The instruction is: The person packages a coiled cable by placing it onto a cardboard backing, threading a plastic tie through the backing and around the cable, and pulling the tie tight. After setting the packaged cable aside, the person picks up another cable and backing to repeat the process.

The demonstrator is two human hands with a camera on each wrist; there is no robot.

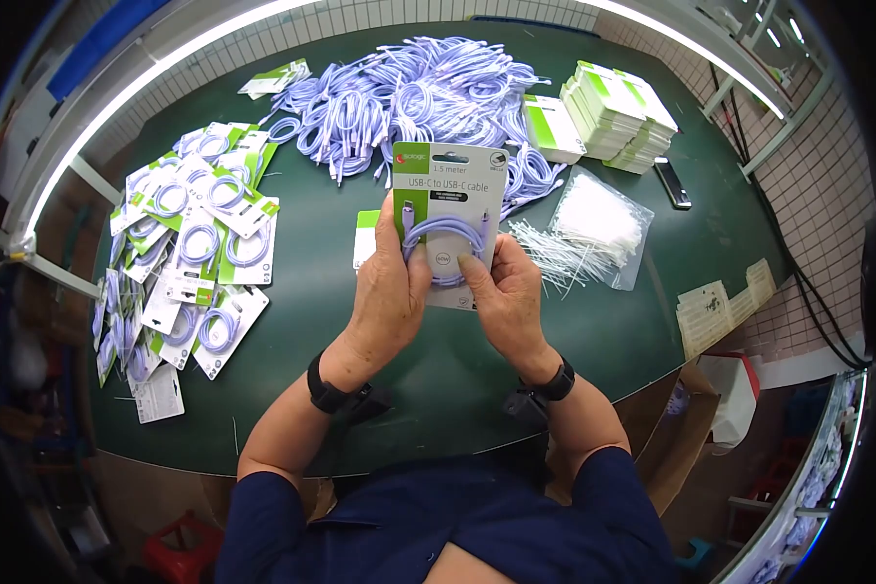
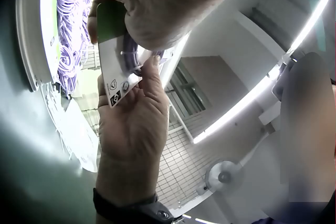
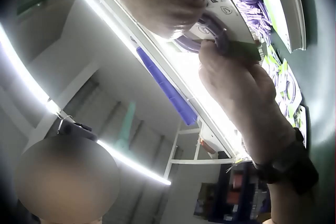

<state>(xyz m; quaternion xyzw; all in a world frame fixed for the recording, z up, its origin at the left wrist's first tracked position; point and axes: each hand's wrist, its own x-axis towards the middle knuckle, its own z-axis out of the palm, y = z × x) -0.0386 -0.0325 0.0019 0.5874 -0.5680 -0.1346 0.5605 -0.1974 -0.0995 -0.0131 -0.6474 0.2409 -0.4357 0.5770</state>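
Both hands hold up a white and green cable card point(image 1: 417, 175) above the table, with a coiled lilac cable point(image 1: 446, 226) on its front. The left hand point(image 1: 387, 302) grips the card's left edge, its thumb on the coil's lower left. On the other side, the right hand point(image 1: 512, 300) grips the lower right edge, thumb tip on the coil. In the left wrist view the card point(image 2: 111, 61) is seen at a slant, the right hand point(image 2: 134, 127) around its lower end. The right wrist view shows the card point(image 3: 233, 22) between both hands; fingers behind it are mostly hidden.
Carded cables point(image 1: 200, 243) lie heaped at the left. Loose lilac cables point(image 1: 428, 92) are piled at the back, beside stacked cards point(image 1: 618, 112). White ties point(image 1: 599, 229) in a plastic bag and a phone point(image 1: 673, 183) lie at the right. Another card point(image 1: 365, 238) lies behind the left hand.
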